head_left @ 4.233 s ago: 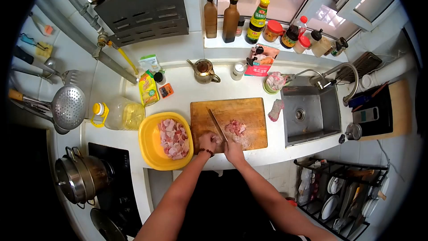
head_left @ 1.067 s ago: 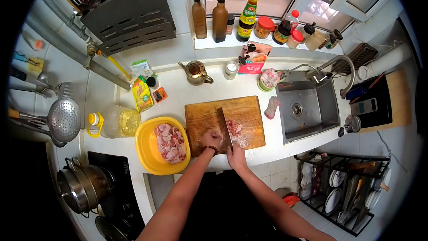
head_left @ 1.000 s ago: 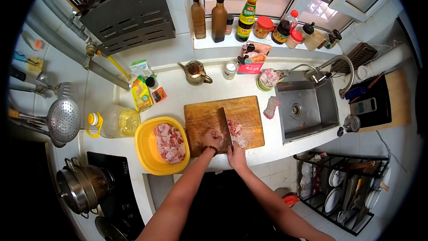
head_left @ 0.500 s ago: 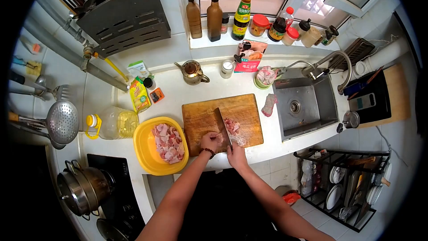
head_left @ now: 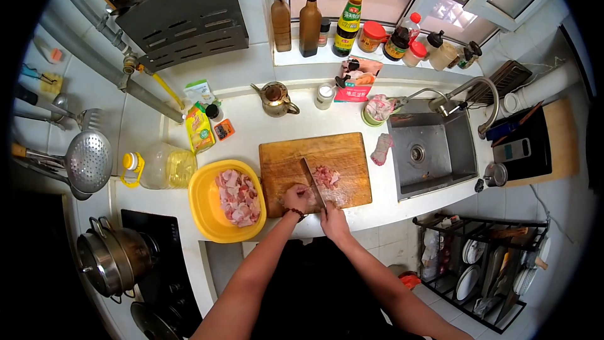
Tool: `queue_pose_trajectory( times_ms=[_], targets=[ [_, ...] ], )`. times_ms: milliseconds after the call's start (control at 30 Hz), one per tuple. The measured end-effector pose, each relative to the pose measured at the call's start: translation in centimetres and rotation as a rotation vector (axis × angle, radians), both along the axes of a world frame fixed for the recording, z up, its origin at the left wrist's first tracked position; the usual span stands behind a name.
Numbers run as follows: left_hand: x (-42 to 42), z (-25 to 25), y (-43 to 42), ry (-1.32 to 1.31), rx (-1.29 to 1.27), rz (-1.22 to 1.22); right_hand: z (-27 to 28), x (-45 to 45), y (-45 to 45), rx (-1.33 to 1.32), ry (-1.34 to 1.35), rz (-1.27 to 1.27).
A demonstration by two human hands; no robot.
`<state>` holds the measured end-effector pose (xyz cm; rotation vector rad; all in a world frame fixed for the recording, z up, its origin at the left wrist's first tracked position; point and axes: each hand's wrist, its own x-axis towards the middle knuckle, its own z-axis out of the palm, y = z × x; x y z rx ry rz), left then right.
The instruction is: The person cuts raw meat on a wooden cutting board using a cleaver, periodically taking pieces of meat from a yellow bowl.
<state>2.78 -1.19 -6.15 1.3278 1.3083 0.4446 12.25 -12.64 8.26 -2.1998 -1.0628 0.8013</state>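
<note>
A wooden cutting board (head_left: 343, 148) lies on the counter. My right hand (head_left: 333, 219) grips the handle of a cleaver (head_left: 313, 182), whose blade angles up and left over the board. Close to the blade's left side, my left hand (head_left: 298, 198) is curled on the board with fingers bent over pale meat, mostly hidden under it. A small heap of chopped meat (head_left: 326, 177) lies right of the blade. Left of the board, a yellow basin (head_left: 204, 214) holds many raw meat pieces (head_left: 239, 198).
An oil jug (head_left: 170, 165) stands behind the basin, a teapot (head_left: 275, 99) behind the board. To the right are a rolled cloth (head_left: 380, 149) and a sink (head_left: 434, 179). A stove (head_left: 160, 226) with a steel pot (head_left: 107, 264) is at the left.
The cleaver's blade has tilted further left than half a second ago, its edge still beside my left hand. Both hands stay nearly in place, and the whole view has shifted slightly.
</note>
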Motion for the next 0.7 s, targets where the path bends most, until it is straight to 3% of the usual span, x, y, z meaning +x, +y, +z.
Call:
queue_pose_trajectory(
  times_ms=[267,400,567,700],
  targets=[
    [0.2,2.4,0.2,0.078,0.072,-0.086,-1.9,0.2,1.0,0.019,-0.003,0.040],
    [0.1,3.3,0.7,0.148,0.167,0.001,-2.6,-0.6,2.2,0.091,-0.095,0.099],
    [-1.1,2.8,1.3,0.062,0.178,0.050,-2.5,-1.4,2.7,-0.037,-0.036,0.073],
    [-0.4,1.2,1.5,0.172,0.219,0.005,-1.9,-0.8,1.4,-0.013,-0.005,0.065]
  ],
)
